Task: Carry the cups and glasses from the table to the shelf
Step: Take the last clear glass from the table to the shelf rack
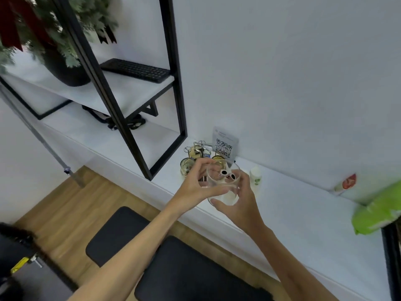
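Head view. Both hands meet around one clear glass point(223, 185) held above the white counter point(303, 213), just right of the black-framed shelf point(138, 92). The left hand point(195, 183) curls its fingers point(202, 162) over the far rim while its thumb lies across the near side of the wall, so the fingers grip the glass. The right hand point(240, 203) cups the glass from the right and below, thumb point(217, 202) under the base and fingers bent round the wall; it too holds the glass. Whether the base touches the counter cannot be told. Seen through or in the glass is a small white figure with dark eyes point(226, 174); which of the two cannot be told.

Just behind the hands, against the wall, stands a group of clear glasses with golden rims point(187, 165) beside a wire holder point(200, 147), their contents indistinct. A QR-code card point(224, 146) leans on the wall behind them. To the right of the hands stands a small white bottle point(256, 175); farther right lie a red-and-white packet point(347, 182) and a green package point(377, 211).

On the shelf's upper board rest a black keyboard point(136, 70) and a dark pot with green foliage point(63, 68). Black stools point(191, 272) stand on the wooden floor near the counter.
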